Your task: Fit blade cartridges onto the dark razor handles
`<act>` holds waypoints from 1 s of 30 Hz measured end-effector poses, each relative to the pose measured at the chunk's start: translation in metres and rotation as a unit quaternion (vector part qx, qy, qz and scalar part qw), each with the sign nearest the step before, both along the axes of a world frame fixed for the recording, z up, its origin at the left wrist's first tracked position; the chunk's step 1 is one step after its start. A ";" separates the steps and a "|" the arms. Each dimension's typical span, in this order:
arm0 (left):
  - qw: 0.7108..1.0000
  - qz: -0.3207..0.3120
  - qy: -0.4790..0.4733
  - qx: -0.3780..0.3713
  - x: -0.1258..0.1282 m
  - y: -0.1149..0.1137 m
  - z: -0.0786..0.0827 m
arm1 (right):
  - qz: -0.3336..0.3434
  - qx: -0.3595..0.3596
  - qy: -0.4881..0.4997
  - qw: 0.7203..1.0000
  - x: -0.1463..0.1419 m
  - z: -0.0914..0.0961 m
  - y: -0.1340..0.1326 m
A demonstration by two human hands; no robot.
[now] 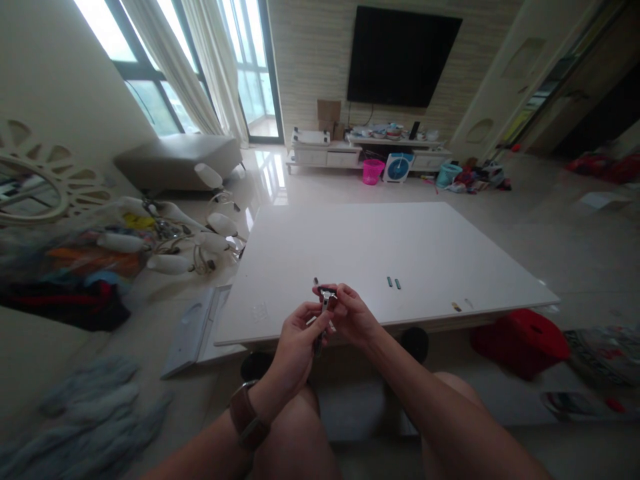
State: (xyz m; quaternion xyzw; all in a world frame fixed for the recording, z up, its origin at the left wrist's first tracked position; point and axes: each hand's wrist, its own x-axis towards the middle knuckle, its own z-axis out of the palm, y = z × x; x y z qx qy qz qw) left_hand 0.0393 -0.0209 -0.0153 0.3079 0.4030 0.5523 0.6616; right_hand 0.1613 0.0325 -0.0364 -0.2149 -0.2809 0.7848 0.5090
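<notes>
A razor with a silver neck and a dark, wide head is held up near the front edge of the white table. My left hand is closed around its handle. At the head, the fingers of my right hand are closed and pinch its right side. Beyond my hands, a small dark piece lies on the tabletop. Two small dark green pieces lie side by side, to the right of my hands. Clear plastic packaging sits at the table's left front.
A small brown and black piece lies near the table's right front edge. A red stool stands on the right. On the left floor are a lamp with white shades and a flat white box.
</notes>
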 end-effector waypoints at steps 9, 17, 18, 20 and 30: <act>1.000 0.004 -0.004 0.005 0.001 0.001 -0.002 | -0.004 0.011 0.009 1.000 0.000 -0.006 0.000; 1.000 -0.005 0.008 0.004 -0.002 0.002 0.000 | 0.002 0.012 0.035 0.999 -0.001 -0.003 0.003; 1.000 -0.005 0.011 0.004 -0.002 0.002 0.000 | 0.003 0.013 0.036 0.999 0.000 -0.003 0.002; 1.000 -0.003 0.016 0.004 -0.002 0.002 0.001 | 0.000 0.018 0.038 0.999 0.000 -0.001 0.002; 1.000 0.003 0.022 -0.011 -0.003 0.003 0.003 | -0.037 0.033 0.023 0.998 0.000 0.002 0.005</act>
